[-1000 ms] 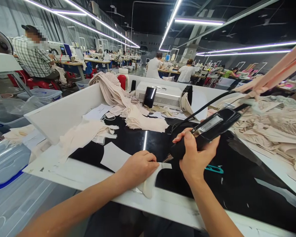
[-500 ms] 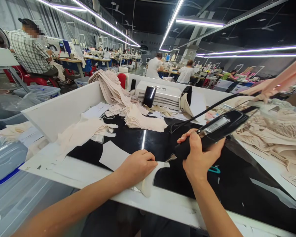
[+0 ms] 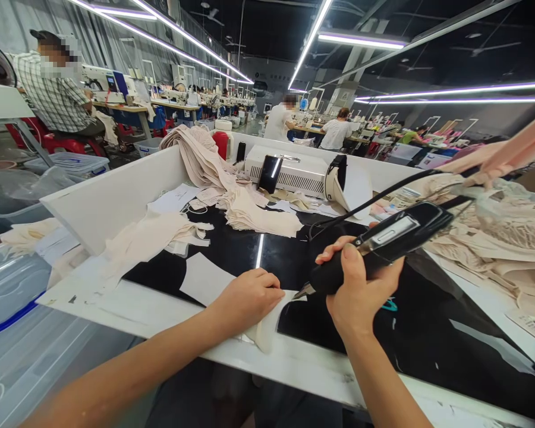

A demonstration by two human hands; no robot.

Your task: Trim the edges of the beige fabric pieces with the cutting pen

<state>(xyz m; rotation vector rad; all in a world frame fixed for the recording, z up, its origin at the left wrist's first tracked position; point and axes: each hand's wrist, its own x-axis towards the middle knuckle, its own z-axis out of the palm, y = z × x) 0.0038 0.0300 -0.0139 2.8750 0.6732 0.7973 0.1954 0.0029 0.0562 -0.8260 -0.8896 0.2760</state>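
My left hand (image 3: 252, 302) rests at the front of the black work surface. Its fingers are curled together and press on a pale fabric piece (image 3: 271, 324), whose lower end hangs over the white table edge. Part of the fabric is hidden under the hand. In my right hand (image 3: 361, 291) is a black corded handheld cutter (image 3: 383, 238), with fingers and thumb wrapped around its body. Its narrow metal tip points left and down and meets the fabric's right end, just beside my left fingers. A white pattern-shaped piece (image 3: 205, 276) lies left of my left hand.
Cream fabric stacks (image 3: 263, 214) lie behind, near a white vented box (image 3: 289, 169) and a phone (image 3: 270, 173). Teal-handled snips (image 3: 389, 305) lie under my right wrist. Beige garments (image 3: 494, 244) are heaped right. Clear bins (image 3: 35, 356) stand left. Several people work farther off.
My right hand has shifted slightly left and down, bringing the cutter's tip leftward along the fabric's end. My left hand stays in place on the fabric.
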